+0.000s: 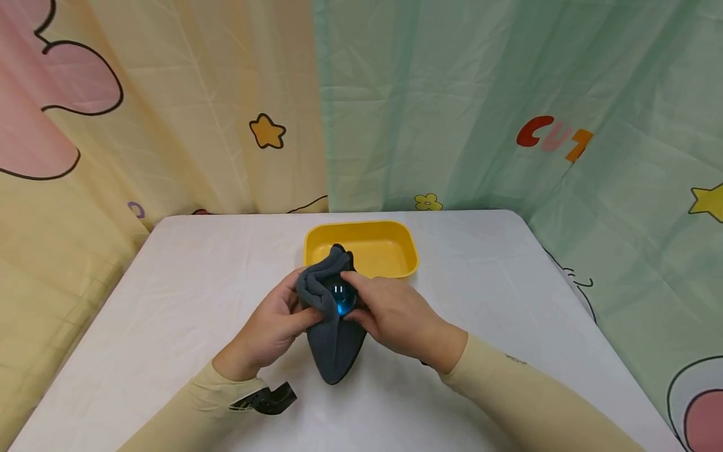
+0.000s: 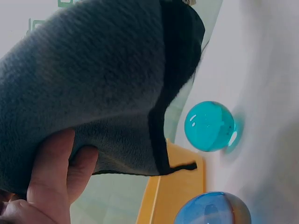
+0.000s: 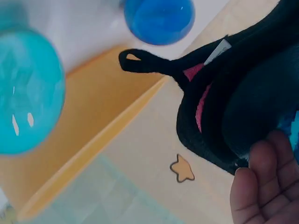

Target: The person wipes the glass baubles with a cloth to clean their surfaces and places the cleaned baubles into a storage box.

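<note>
A dark grey cloth (image 1: 334,355) with black edging is bunched in front of my body, above the white table. My left hand (image 1: 273,329) grips its left side, thumb on top. A clear blue ball (image 1: 343,299) is partly wrapped in the folds. My right hand (image 1: 398,312) pinches this ball from the right, between thumb and fingers. The right wrist view shows the cloth's black hanging loop (image 3: 149,65) and a bit of pink. In the left wrist view the cloth (image 2: 93,79) hides most of my left hand (image 2: 51,177).
A yellow basin (image 1: 390,251) stands behind the cloth on the white table (image 1: 226,251). In the left wrist view, a teal ball (image 2: 209,126) and a blue ball (image 2: 212,210) lie near it. Printed curtains (image 1: 395,94) hang behind the table.
</note>
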Action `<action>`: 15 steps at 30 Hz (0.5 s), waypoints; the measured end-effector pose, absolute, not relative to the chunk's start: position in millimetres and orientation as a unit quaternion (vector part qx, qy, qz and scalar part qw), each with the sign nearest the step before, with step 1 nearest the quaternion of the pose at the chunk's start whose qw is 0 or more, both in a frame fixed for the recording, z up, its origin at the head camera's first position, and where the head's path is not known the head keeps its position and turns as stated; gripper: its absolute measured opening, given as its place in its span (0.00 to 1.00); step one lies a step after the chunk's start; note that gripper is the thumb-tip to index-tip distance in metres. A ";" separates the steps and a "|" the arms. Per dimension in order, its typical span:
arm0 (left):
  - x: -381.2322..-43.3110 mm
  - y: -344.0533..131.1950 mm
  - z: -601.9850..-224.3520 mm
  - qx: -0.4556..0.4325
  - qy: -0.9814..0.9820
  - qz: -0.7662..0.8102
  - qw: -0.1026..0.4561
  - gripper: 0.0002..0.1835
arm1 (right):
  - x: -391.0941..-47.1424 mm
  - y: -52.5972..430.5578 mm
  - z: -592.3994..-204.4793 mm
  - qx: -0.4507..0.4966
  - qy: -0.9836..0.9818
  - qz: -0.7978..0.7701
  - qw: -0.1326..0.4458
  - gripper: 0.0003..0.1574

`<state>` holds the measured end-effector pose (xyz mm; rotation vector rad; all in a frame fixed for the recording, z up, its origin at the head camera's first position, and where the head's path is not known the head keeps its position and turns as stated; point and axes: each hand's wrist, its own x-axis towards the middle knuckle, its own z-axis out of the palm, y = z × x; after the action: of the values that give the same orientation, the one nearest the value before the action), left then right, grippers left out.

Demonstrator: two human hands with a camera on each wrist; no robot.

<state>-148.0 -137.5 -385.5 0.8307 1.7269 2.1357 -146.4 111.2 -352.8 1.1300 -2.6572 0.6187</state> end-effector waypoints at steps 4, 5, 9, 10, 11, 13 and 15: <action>-147.2 -135.9 -386.6 0.278 0.617 0.724 0.131 0.34 | -143.2 109.1 -356.4 0.311 -0.886 0.343 -0.022 0.29; -146.8 -135.4 -387.3 0.275 0.622 0.722 0.130 0.34 | -142.3 108.3 -357.7 0.290 -0.878 0.377 -0.051 0.24; -145.7 -134.4 -390.4 0.265 0.624 0.724 0.126 0.34 | -139.7 104.5 -362.9 0.265 -0.867 0.414 -0.080 0.21; -145.7 -134.5 -391.0 0.265 0.621 0.727 0.126 0.34 | -139.1 103.8 -363.3 0.268 -0.870 0.406 -0.075 0.24; -145.7 -134.8 -391.4 0.267 0.616 0.730 0.125 0.34 | -138.6 103.4 -363.2 0.276 -0.875 0.392 -0.064 0.28; -146.4 -136.0 -391.5 0.269 0.603 0.740 0.127 0.34 | -137.8 102.7 -361.3 0.300 -0.884 0.356 -0.040 0.38; -147.2 -137.5 -390.9 0.273 0.592 0.747 0.130 0.33 | -138.0 102.9 -358.5 0.324 -0.892 0.314 -0.017 0.45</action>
<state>-147.2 -137.5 -390.9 0.7935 1.7198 2.1700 -138.0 102.9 -358.5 1.0297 -2.8343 0.9963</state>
